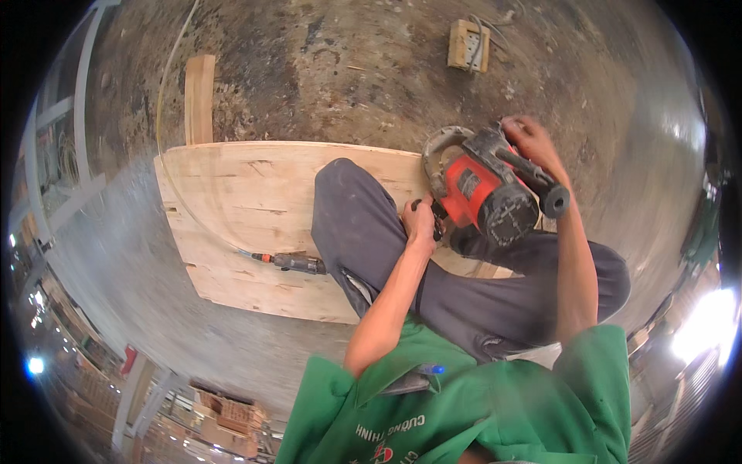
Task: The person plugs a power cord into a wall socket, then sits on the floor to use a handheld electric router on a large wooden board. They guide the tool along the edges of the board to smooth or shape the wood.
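Observation:
I kneel on a pale wooden panel [239, 201] that lies flat on a concrete floor. A red and black power saw [483, 189] with a round metal guard rests on the panel by my knee. My right hand [533, 139] grips its upper black handle. My left hand [420, 220] is closed on the black grip at the saw's lower left side. My grey trouser legs [363, 224] cover the panel's right part.
A small black and orange air tool [290, 261] with a thin hose lies on the panel to my left. A wooden plank [199, 97] sticks out beyond the panel's far edge. A wooden socket box [468, 45] with cables sits on the floor ahead. Metal frames stand at left.

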{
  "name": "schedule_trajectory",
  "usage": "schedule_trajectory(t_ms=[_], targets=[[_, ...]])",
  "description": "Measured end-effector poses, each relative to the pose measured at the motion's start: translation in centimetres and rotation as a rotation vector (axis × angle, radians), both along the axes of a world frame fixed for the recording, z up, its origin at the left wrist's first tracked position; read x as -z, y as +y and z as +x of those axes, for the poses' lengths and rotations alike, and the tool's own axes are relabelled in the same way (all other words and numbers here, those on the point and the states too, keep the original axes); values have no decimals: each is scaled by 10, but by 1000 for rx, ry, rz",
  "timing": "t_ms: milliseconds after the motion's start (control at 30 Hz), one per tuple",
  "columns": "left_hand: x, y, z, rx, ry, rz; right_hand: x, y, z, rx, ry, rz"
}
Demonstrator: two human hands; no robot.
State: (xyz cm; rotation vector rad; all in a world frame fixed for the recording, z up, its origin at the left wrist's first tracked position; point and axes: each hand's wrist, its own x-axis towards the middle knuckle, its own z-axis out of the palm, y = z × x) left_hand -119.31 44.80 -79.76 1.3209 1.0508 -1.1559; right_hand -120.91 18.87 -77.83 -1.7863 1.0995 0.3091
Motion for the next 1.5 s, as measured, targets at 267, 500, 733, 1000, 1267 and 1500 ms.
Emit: schedule_trajectory(t_ms=[267, 500, 733, 1000, 1267, 1500], targets=[[15, 16, -4, -44, -23, 100, 29, 24, 32, -269, 116, -317], [5, 11, 1, -56, -2, 109, 31, 20, 23, -231, 109, -327], [4, 8, 6, -22, 15, 141, 40, 12, 21, -255, 110, -330], [5, 10, 4, -63, 48, 107, 40, 14, 21, -255, 122, -314], [38, 11, -15, 18, -101, 189, 69, 18, 16, -353, -51, -380], [54, 17, -25, 28, -98, 268, 75, 21, 34, -354, 120, -239]])
